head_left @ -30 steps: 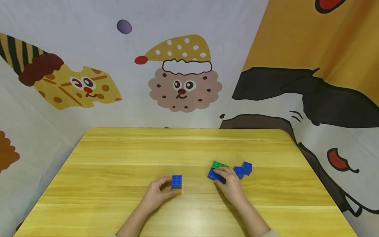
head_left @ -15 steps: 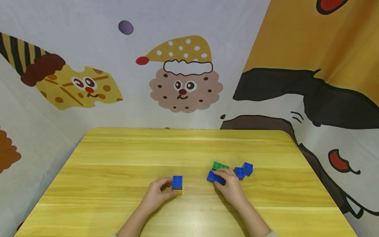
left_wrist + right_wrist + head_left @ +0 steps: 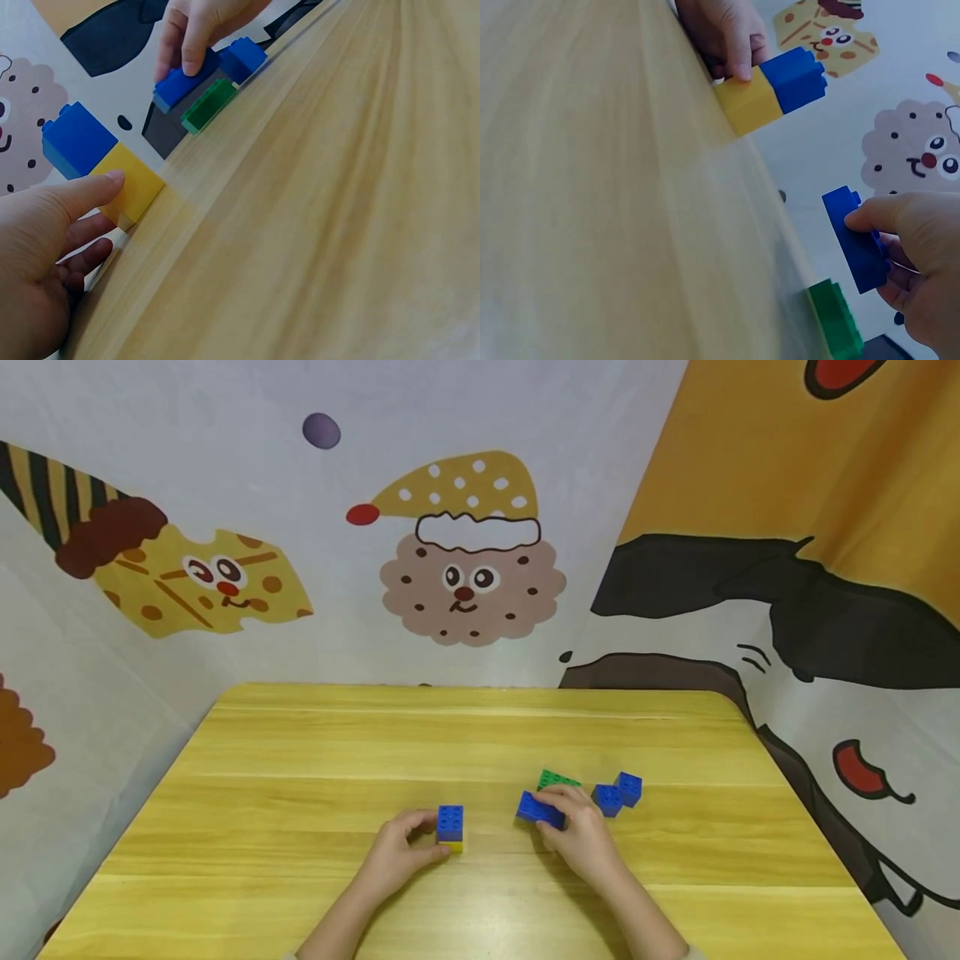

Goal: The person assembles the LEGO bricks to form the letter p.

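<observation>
In the head view my left hand (image 3: 397,850) grips a short stack near the middle of the table. The stack is a blue toy brick (image 3: 450,821) on a yellow brick (image 3: 136,180), and my thumb lies against the yellow one. To the right, my right hand (image 3: 583,833) pinches a longer blue brick (image 3: 537,810) between thumb and fingers. The right wrist view shows this long brick (image 3: 857,244) raised off the table, tilted. Just behind it lies a green brick (image 3: 558,778), partly covered by the right hand in the head view.
Two small blue bricks, a nearer one (image 3: 607,799) and a farther one (image 3: 629,787), sit close together right of the right hand. The wooden table (image 3: 300,735) reaches back to a wall cloth (image 3: 337,593) printed with cartoon figures.
The right hand has lifted the long blue brick away from the green one and shifted it slightly left. The left hand and its stack stay in place.
</observation>
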The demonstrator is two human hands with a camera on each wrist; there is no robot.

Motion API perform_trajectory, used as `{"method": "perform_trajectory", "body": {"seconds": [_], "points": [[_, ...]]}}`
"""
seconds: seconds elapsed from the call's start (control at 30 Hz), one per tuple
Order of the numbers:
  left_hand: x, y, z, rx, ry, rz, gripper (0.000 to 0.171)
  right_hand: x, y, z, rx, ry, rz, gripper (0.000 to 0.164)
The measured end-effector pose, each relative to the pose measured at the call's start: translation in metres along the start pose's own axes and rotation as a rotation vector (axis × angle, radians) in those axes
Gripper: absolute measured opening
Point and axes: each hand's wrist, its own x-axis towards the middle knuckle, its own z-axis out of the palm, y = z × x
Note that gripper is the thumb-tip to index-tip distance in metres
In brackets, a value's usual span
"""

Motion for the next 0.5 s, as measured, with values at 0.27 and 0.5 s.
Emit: {"method": "perform_trajectory", "body": {"seconds": [0.27, 0.5], "points": [[-0.001, 0.001, 0.0, -0.009, -0.003, -0.002, 0.043, 0.004, -0.016, -0.005, 0.024, 0.011, -0.075, 0.039], [-0.001, 0.001, 0.0, 0.005, 0.002, -0.003, 0.044, 0.009, -0.028, -0.009, 0.061, -0.002, -0.127, 0.039]]}}
